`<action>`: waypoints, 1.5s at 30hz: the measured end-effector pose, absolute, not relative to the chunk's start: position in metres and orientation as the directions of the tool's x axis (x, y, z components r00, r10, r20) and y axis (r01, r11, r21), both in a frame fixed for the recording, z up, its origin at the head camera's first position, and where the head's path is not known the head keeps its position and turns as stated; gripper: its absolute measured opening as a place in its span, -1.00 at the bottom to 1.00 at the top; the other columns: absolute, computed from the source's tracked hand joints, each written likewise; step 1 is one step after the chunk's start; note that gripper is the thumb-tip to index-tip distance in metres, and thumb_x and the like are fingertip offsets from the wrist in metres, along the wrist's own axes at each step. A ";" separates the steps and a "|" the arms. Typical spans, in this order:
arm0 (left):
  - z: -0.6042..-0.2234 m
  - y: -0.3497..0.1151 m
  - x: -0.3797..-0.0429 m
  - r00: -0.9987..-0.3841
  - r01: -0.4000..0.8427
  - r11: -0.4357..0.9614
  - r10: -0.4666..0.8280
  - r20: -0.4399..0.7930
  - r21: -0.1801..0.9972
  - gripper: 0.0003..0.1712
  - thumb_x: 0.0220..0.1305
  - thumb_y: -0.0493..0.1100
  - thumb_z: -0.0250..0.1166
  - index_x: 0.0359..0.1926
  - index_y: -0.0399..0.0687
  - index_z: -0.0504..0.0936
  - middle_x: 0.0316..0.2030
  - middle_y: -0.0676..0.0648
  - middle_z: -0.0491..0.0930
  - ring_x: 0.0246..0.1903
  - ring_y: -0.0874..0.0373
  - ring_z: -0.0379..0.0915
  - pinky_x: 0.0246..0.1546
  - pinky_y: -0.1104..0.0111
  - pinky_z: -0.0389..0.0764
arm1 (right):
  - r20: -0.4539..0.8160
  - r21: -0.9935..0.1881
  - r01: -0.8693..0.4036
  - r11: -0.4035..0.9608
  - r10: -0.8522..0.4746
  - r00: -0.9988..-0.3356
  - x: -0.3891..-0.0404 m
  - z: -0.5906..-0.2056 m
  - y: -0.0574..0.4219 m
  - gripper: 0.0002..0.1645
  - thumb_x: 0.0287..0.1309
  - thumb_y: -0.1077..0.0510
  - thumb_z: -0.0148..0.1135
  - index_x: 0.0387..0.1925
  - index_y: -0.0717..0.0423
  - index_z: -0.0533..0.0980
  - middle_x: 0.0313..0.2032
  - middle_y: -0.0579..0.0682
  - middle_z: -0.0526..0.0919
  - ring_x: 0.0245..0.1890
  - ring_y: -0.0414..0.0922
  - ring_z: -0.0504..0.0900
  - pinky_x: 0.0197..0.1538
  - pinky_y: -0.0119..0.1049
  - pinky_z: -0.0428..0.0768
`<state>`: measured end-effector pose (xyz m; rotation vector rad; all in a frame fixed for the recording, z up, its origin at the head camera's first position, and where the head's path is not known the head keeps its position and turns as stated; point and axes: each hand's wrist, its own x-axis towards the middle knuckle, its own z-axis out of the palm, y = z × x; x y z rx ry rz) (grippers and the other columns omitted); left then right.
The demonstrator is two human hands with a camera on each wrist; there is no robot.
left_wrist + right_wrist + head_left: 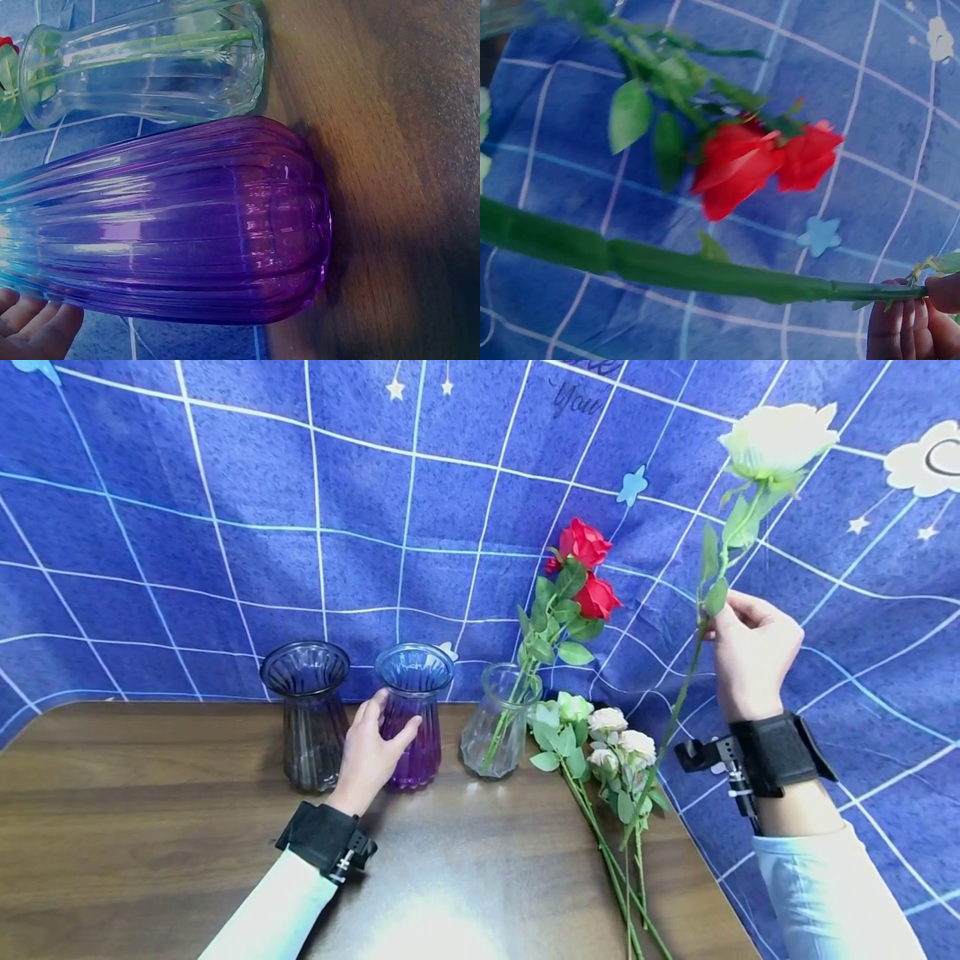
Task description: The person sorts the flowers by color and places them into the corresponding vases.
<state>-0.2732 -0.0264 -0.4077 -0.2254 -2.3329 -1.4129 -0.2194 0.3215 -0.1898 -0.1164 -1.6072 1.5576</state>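
My left hand [372, 745] holds a ribbed glass vase [417, 743], blue at the top and purple below, that stands upright on the table. In the left wrist view its fingers [45, 330] lie along the side of the vase. Raised at the right, my right hand [757, 647] pinches the stem of a white rose [780, 443] between thumb and fingers. The bloom points up and the long green stem [705, 274] slants down toward the table. Two red roses [587, 564] lean in a clear glass vase [491, 739], right of the purple one.
A dark grey glass vase [303, 743] stands left of my left hand. Pale flowers [622, 747] with long stems lie on the right part of the wooden table [150, 852]. Behind it hangs a blue cloth [262, 485] with white grid lines.
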 end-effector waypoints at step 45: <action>-0.405 -0.027 -0.271 -0.916 0.323 0.471 -0.062 0.397 0.821 -0.23 0.13 -0.02 0.34 0.26 -0.32 0.28 0.15 -0.30 0.38 0.12 -0.18 0.40 0.17 0.06 0.45 | 0.680 -0.671 -0.738 0.071 0.456 -0.574 -0.265 -0.054 0.140 -0.79 0.16 0.34 0.17 -0.58 0.14 0.48 -0.76 -0.15 0.45 -0.76 -0.27 0.42 -0.53 -0.46 0.42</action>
